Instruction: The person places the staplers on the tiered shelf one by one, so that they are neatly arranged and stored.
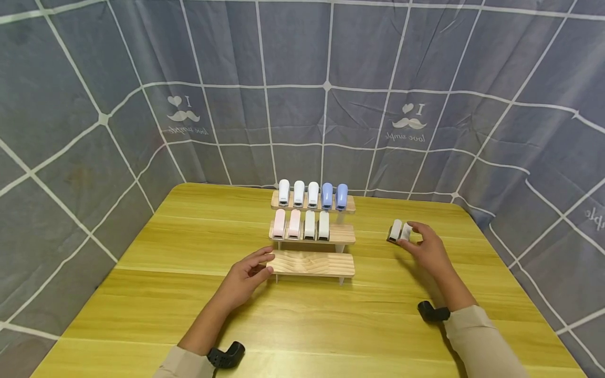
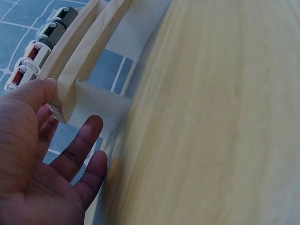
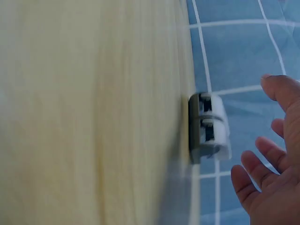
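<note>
My left hand (image 1: 243, 281) is at the left end of the lowest wooden display shelf (image 1: 312, 263). In the left wrist view its thumb and a finger pinch the board's end, while the other fingers are spread. Far to the right, my right hand (image 1: 427, 249) is beside two small pale grey staplers (image 1: 396, 231) standing side by side on the table. The head view shows thumb and forefinger around the right-hand stapler. In the right wrist view the fingers are spread, apart from the staplers (image 3: 208, 126).
On the middle shelf (image 1: 342, 234) stand two pink staplers (image 1: 286, 224) and two pale grey-green ones (image 1: 316, 226). The top shelf (image 1: 351, 203) bears three white staplers (image 1: 299, 193) and two blue ones (image 1: 334, 196). A grey checked curtain (image 1: 302, 115) surrounds the wooden table (image 1: 331, 325).
</note>
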Action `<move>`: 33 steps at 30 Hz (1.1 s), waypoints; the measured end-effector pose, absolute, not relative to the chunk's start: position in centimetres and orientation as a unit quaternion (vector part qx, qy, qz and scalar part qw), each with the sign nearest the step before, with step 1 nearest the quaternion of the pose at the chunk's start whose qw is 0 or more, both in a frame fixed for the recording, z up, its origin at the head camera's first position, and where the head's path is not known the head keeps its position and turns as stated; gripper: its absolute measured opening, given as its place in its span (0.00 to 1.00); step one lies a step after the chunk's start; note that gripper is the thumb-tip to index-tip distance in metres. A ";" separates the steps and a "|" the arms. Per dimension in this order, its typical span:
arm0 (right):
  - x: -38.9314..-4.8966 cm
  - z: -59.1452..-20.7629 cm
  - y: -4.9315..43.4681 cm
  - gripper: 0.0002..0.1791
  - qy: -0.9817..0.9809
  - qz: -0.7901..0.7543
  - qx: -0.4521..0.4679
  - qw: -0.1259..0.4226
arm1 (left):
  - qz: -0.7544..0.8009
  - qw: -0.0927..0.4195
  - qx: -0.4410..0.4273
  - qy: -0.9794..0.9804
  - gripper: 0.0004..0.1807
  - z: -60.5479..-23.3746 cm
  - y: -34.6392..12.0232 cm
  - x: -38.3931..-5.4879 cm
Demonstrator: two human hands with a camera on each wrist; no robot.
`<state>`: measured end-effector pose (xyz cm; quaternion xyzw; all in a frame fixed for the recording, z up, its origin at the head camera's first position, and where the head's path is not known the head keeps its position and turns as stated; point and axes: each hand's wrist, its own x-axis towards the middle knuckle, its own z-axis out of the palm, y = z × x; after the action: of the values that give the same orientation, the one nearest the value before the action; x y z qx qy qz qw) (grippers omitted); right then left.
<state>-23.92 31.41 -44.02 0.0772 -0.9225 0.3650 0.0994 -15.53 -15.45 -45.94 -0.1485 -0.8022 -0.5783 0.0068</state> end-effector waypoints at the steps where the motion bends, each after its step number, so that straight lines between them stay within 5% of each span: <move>1: -24.1 -44.1 31.7 0.36 -0.922 0.371 0.072 0.090 | -0.579 0.007 -0.149 -0.802 0.22 -46.0 -15.5 -15.5; 19: -26.3 -45.8 33.9 0.45 -0.911 0.408 0.057 0.001 | -0.580 0.008 -0.152 -0.800 0.22 -46.1 -15.3 -15.5; 33: -27.1 -46.8 34.0 0.42 -0.899 0.432 0.065 0.005 | -0.569 0.014 -0.150 -0.808 0.22 -46.2 -15.4 -15.7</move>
<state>-27.12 34.01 -46.81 0.0652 -0.8995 0.4320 0.0050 -15.72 -15.42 -46.17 -0.1502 -0.8082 -0.5693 0.0145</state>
